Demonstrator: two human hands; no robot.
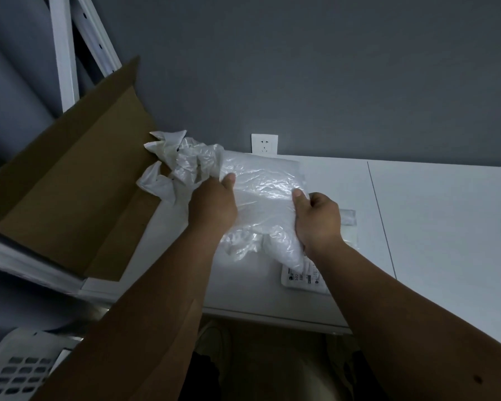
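Plastic bag is gripped by curled left hand and right hand.

Between your grips you have a thin, crinkled, glossy plastic bag; beneath it, the table is smooth matt white; left of your left grip, the matt brown cardboard box.

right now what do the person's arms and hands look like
Both forearms are bare, no sleeves in view. The left hand and right hand wear no gloves; no watch, bracelet or ring shows. One small dark spot marks the right forearm.
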